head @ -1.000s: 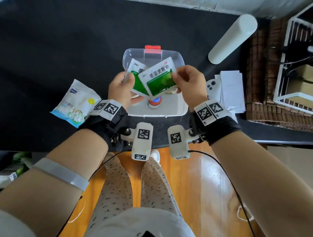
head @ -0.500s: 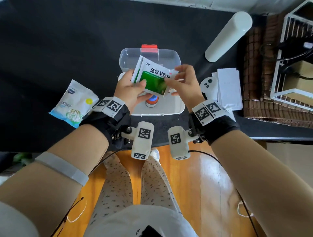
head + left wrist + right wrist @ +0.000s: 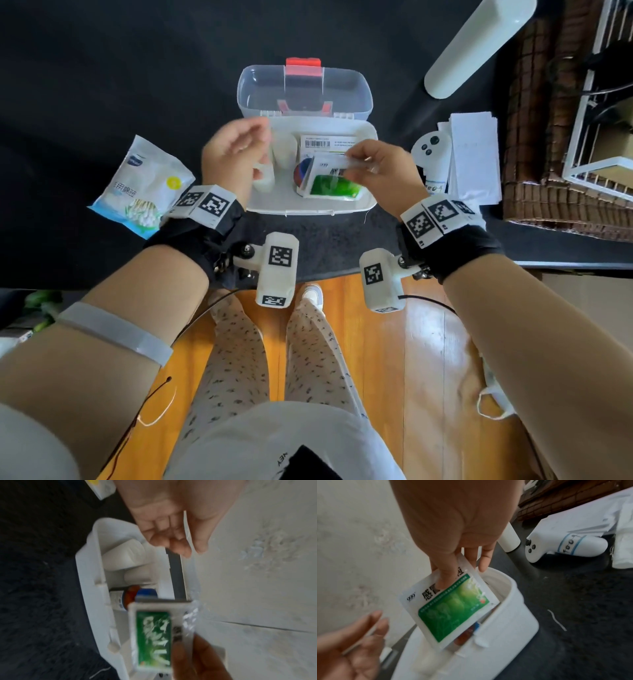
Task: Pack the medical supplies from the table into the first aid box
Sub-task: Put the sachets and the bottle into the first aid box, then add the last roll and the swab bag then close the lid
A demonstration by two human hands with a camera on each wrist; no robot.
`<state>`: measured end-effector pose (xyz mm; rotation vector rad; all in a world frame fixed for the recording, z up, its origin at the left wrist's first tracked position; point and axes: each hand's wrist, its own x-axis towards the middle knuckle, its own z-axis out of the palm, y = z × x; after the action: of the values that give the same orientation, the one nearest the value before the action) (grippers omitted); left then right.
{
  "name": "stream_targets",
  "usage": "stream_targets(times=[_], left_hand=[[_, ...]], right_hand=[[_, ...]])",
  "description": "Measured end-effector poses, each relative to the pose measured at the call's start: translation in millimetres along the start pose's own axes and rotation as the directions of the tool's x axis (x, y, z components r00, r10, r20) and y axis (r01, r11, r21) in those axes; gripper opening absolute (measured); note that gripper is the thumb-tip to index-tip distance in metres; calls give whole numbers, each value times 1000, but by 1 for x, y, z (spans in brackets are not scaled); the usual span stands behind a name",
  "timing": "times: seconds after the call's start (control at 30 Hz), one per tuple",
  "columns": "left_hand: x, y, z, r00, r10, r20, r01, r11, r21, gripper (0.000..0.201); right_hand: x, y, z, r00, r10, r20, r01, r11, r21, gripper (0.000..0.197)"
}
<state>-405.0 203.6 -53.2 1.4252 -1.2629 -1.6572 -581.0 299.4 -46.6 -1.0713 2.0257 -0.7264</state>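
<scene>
The white first aid box (image 3: 308, 205) stands open on the black table, its clear lid (image 3: 305, 89) with a red latch tipped back. My right hand (image 3: 356, 164) pinches green-and-white medicine sachets (image 3: 334, 183) by their top edge, with their lower edge down inside the box over a blue-and-red capped bottle (image 3: 301, 171). The right wrist view shows my thumb and fingers (image 3: 447, 577) clamped on the sachets (image 3: 453, 608). My left hand (image 3: 239, 147) hovers over the box's left side, fingers relaxed and empty (image 3: 171, 539). A bag of cotton swabs (image 3: 144, 185) lies left of the box.
White rolls (image 3: 284, 147) and a barcoded carton (image 3: 325, 142) sit inside the box. Right of it lie a white controller (image 3: 431, 154) and stacked white papers (image 3: 474, 154). A white cylinder (image 3: 479, 44) lies at the back right, with a wire rack (image 3: 599, 137) beyond it.
My left hand has let go of the sachets and drawn away to the left. My right hand alone has lowered them from above the box down into it.
</scene>
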Motion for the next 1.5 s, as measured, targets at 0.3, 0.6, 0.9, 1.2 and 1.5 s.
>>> stream_targets(times=[0.3, 0.6, 0.9, 1.2, 1.5], left_hand=[[8, -37, -31, 996, -84, -32, 90, 930, 356, 50], [13, -44, -38, 992, -108, -60, 121, 950, 289, 52], [13, -21, -40, 976, -174, -134, 198, 961, 195, 43], [42, 33, -108, 974, -178, -143, 188, 981, 57, 24], [109, 72, -275, 972, -112, -205, 143, 979, 143, 17]], right_hand=[[4, 22, 34, 990, 43, 134, 26, 879, -476, 17], [14, 13, 29, 937, 162, 309, 64, 792, -607, 42], [14, -20, 14, 983, 103, 152, -36, 920, -391, 32], [51, -131, 71, 980, -28, 197, 85, 953, -291, 28], [118, -261, 200, 946, -1, 323, 105, 947, -302, 28]])
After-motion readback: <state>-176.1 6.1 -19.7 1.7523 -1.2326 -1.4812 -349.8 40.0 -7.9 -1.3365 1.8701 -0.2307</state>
